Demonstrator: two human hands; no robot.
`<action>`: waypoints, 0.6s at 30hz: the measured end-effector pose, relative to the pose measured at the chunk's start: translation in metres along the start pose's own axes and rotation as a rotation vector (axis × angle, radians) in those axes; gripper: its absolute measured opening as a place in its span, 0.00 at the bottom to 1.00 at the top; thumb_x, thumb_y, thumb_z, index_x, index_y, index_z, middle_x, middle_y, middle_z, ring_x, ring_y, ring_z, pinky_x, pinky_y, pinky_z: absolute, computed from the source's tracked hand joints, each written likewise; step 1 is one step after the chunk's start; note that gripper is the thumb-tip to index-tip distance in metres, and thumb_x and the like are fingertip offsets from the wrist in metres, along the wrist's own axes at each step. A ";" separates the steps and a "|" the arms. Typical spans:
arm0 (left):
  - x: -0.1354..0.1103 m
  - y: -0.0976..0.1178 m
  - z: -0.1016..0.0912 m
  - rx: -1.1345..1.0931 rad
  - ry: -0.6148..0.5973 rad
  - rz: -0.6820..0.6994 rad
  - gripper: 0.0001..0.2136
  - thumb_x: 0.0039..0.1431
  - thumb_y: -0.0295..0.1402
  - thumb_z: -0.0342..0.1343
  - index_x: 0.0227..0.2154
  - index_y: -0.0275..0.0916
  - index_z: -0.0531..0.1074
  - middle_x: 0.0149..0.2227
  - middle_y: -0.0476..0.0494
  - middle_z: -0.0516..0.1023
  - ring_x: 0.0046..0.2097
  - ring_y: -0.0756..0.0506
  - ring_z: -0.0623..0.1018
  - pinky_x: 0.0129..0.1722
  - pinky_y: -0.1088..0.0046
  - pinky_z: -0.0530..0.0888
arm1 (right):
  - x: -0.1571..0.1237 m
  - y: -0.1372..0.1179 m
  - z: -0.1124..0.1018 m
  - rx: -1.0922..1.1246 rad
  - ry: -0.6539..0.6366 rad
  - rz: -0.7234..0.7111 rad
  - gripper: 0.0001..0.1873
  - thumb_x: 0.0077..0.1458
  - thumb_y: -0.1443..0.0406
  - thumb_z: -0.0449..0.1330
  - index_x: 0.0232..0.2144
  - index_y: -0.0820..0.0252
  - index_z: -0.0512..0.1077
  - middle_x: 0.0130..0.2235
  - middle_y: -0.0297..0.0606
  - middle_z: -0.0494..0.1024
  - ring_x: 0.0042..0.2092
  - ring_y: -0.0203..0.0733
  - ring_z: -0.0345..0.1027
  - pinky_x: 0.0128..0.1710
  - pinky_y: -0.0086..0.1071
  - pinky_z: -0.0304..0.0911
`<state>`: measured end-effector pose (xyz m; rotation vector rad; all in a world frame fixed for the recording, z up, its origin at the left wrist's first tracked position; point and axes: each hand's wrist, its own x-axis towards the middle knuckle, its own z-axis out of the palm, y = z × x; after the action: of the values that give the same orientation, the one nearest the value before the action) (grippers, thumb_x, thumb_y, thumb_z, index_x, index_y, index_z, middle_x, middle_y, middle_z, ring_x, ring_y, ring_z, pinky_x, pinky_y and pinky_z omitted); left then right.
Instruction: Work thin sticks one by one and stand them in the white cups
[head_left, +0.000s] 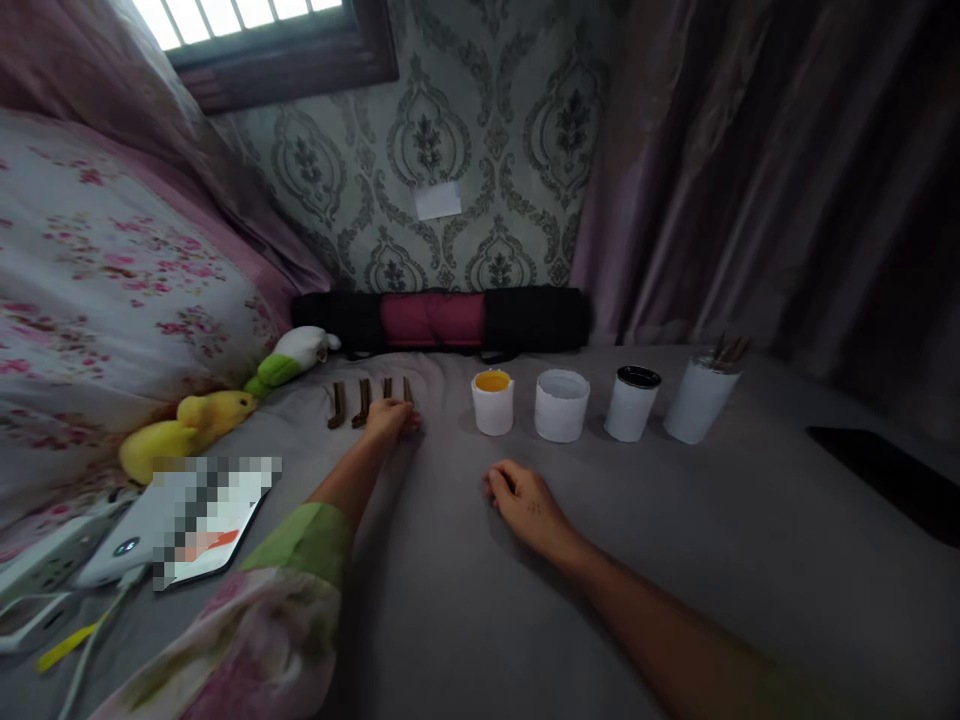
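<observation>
My left hand reaches forward onto the grey bedsheet, its fingers closed over the right end of a row of small brown sticks. Whether a stick is gripped I cannot make out. My right hand rests knuckles-up on the sheet, fingers curled under, nothing visible in it. Beyond it stand several white cups in a row: one with a yellow inside, a wider one, one with a black rim, and a taller one holding a few brown sticks.
A black and maroon rolled bundle lies against the patterned wall. Yellow and green soft toys sit by the floral pillow at left. A phone, power bank and cables lie at lower left. A dark flat object lies at right.
</observation>
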<state>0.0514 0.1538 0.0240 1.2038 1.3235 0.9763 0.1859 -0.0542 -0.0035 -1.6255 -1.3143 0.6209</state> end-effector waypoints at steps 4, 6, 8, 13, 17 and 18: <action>-0.011 0.000 0.005 -0.129 -0.055 -0.043 0.03 0.49 0.20 0.49 0.28 0.32 0.63 0.20 0.42 0.72 0.23 0.49 0.74 0.22 0.76 0.71 | 0.000 0.000 0.000 0.002 -0.003 -0.008 0.13 0.55 0.63 0.46 0.28 0.62 0.68 0.27 0.37 0.72 0.27 0.32 0.63 0.27 0.25 0.55; -0.015 0.000 0.006 -0.189 -0.078 -0.060 0.03 0.50 0.19 0.49 0.27 0.32 0.63 0.21 0.41 0.72 0.24 0.49 0.75 0.24 0.76 0.72 | 0.000 0.000 0.000 0.003 -0.003 -0.015 0.14 0.55 0.63 0.46 0.28 0.63 0.68 0.27 0.37 0.72 0.27 0.32 0.63 0.27 0.25 0.55; -0.019 -0.001 0.008 -0.242 -0.100 -0.073 0.03 0.51 0.20 0.48 0.26 0.31 0.63 0.21 0.41 0.72 0.25 0.49 0.75 0.25 0.76 0.73 | 0.000 0.000 0.000 0.002 -0.003 -0.013 0.14 0.55 0.62 0.46 0.28 0.63 0.69 0.26 0.37 0.72 0.27 0.32 0.63 0.27 0.25 0.55; -0.025 -0.006 0.012 -0.354 -0.142 -0.099 0.04 0.51 0.19 0.50 0.23 0.30 0.65 0.23 0.41 0.72 0.25 0.51 0.75 0.28 0.78 0.73 | 0.000 -0.005 -0.001 0.003 0.003 0.013 0.14 0.54 0.62 0.46 0.27 0.64 0.69 0.26 0.38 0.72 0.27 0.33 0.63 0.27 0.25 0.56; -0.029 -0.012 0.015 -0.415 -0.177 -0.118 0.05 0.50 0.18 0.51 0.23 0.30 0.66 0.23 0.43 0.72 0.27 0.52 0.75 0.32 0.78 0.73 | -0.001 -0.005 -0.001 0.037 0.004 0.005 0.14 0.54 0.62 0.46 0.27 0.63 0.69 0.26 0.37 0.72 0.27 0.33 0.63 0.27 0.26 0.57; -0.031 -0.013 0.016 -0.428 -0.186 -0.123 0.05 0.50 0.18 0.51 0.23 0.30 0.67 0.23 0.43 0.72 0.27 0.52 0.75 0.33 0.78 0.73 | -0.001 -0.005 -0.001 0.050 0.007 0.011 0.14 0.54 0.62 0.46 0.27 0.63 0.69 0.26 0.37 0.72 0.27 0.33 0.63 0.27 0.26 0.57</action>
<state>0.0634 0.1203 0.0143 0.8518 0.9674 0.9727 0.1842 -0.0554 0.0014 -1.5940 -1.2762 0.6492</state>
